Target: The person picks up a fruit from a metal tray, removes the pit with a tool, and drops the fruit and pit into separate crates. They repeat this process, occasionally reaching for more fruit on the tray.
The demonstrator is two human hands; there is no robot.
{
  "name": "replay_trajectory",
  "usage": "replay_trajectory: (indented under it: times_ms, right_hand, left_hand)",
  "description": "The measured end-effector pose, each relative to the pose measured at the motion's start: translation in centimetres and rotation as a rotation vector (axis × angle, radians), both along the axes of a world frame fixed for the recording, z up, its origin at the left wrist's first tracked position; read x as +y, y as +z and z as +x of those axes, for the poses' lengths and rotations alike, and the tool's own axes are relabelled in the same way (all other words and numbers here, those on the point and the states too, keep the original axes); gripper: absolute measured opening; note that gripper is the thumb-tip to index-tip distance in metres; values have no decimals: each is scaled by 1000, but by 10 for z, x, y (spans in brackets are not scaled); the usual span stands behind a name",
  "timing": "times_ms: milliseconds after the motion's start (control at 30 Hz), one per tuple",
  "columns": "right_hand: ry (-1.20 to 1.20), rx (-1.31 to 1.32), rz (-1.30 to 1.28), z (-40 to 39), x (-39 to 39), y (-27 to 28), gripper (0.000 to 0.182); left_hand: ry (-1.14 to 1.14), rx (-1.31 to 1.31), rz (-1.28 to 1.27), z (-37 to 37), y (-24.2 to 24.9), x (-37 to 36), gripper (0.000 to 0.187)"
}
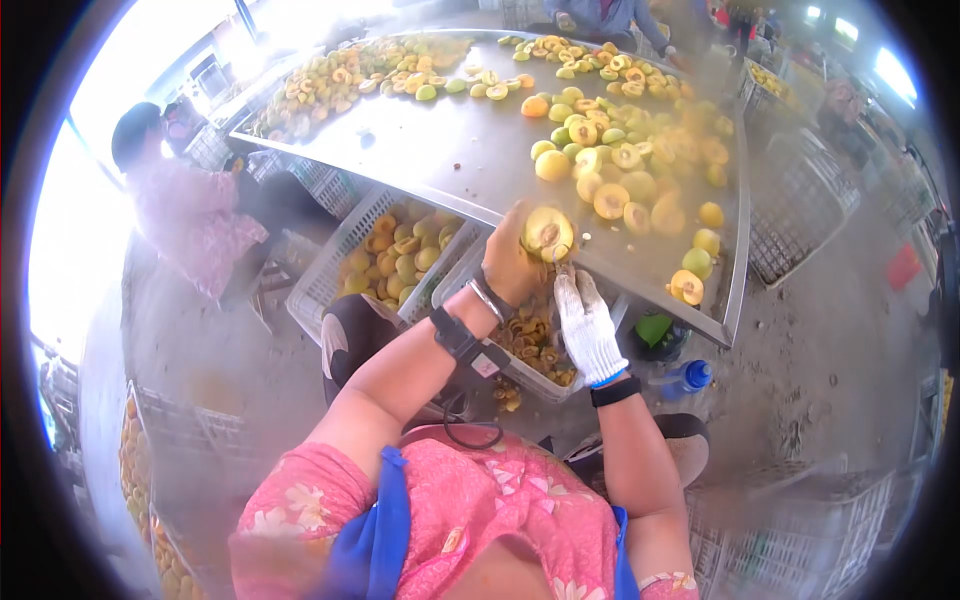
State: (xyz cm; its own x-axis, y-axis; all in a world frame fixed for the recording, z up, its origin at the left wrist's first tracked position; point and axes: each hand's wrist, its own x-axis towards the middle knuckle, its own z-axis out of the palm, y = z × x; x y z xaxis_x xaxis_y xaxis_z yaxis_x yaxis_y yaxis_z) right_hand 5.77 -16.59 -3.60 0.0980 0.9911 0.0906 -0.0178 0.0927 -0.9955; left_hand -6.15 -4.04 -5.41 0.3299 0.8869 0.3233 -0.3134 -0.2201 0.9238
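Observation:
A halved yellow fruit [547, 232], its cut face and brown centre turned up, is held in my bare left hand [512, 262] at the metal table's near edge. My right hand [586, 325], in a white glove, is closed just below the fruit, its fingertips at the fruit's lower rim. A small tool seems to be between those fingers, but it is too small to make out. Under my hands stands a crate with brown scraps [532, 342]. To its left, a white crate holds yellow fruit halves [398, 250].
Many green and orange fruits [610, 200] lie on the metal table [430, 140]. A blue-capped bottle [690, 376] stands on the floor at right. One person [195, 205] sits at left, another [610, 15] at the table's far side. Empty-looking crates [800, 205] stand right.

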Motion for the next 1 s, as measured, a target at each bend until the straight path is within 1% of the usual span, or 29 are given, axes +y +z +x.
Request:
replay_trajectory:
  times_ms: [33,67,100,167,233,267,300,333,367,400,467,533,567,633,667,733,833,933,967,1000]
  right_hand:
    - [36,-229,-125,7,-6,20,34]
    - [2,-358,23,9,-3,3,32]
    - [-54,-492,167,9,-2,-4,31]
    - [-55,-360,26,9,-1,2,31]
    - [-33,-325,-50,7,-7,18,32]
    - [-23,-306,-88,6,-8,22,32]
    - [-20,-366,-17,8,-7,14,33]
    - [-18,-426,55,11,-4,0,35]
    - [-16,-418,64,11,-4,0,36]
    - [-15,-411,73,10,-5,2,36]
    - [-16,-258,-31,7,-7,12,38]
    - [-16,-289,-22,6,-7,4,38]
    - [-14,-303,-17,5,-7,2,38]
    - [33,-193,-49,4,-5,3,38]
    - [56,-138,-65,4,-5,4,38]
    - [57,-128,-35,1,-2,-7,38]
    - [55,-176,-43,-6,-2,-8,38]
    - [57,-265,-35,-12,-10,1,37]
    - [56,-294,-22,-12,-11,4,37]
    - [97,-218,-84,-10,-7,1,38]
  left_hand:
    - [47,101,99,-2,-2,-9,37]
    - [102,217,215,-3,13,-28,39]
    - [143,255,254,-3,15,-34,42]
    - [228,332,330,-2,19,-47,50]
    - [312,357,369,-2,24,-54,45]
    - [278,318,343,-2,22,-53,45]
    - [244,280,316,-1,16,-50,45]
    - [203,214,251,0,10,-47,41]
    - [166,146,185,1,5,-44,37]
    - [123,51,83,5,2,-40,32]
    - [18,-174,-138,7,1,-41,34]
    - [-106,-433,-374,9,27,-58,36]
    - [-41,-381,-313,9,26,-60,35]
    - [89,-277,-190,13,23,-61,34]
    - [107,-275,-184,14,23,-62,34]
    - [143,-272,-171,14,25,-63,34]
    - [16,-381,-412,7,38,-62,33]
    - [52,-382,-703,3,60,-60,35]
    - [111,-317,-552,4,52,-57,38]
    - [167,-249,-402,5,40,-52,40]
